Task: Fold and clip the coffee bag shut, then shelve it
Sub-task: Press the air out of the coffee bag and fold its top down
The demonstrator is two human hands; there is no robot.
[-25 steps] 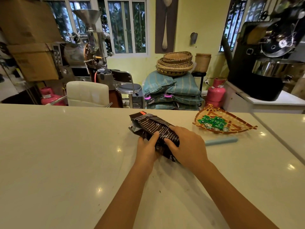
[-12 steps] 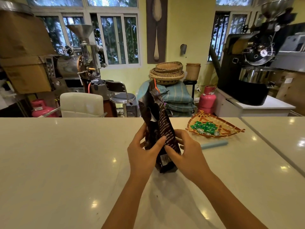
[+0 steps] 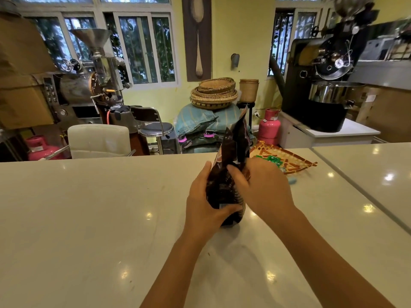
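Bag (image 3: pixel 226 187) now stands upright on the counter (image 3: pixel 89 218); a second ago it lay flat, so it's been stood up for the fold. Top is loose and unfolded, nothing clipped yet. Left hand (image 3: pixel 204 201) wraps the lower body, thumb across the front; right hand (image 3: pixel 262 187) has moved up, pinching the neck. Blue clip (image 3: pixel 291 180) (mostly hidden behind the right hand) sits near the tray (image 3: pixel 295 161), untouched.

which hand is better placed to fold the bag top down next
Probably the right hand: it already sits high on the upright coffee bag, nearest the open top, while the left hand braces the base.
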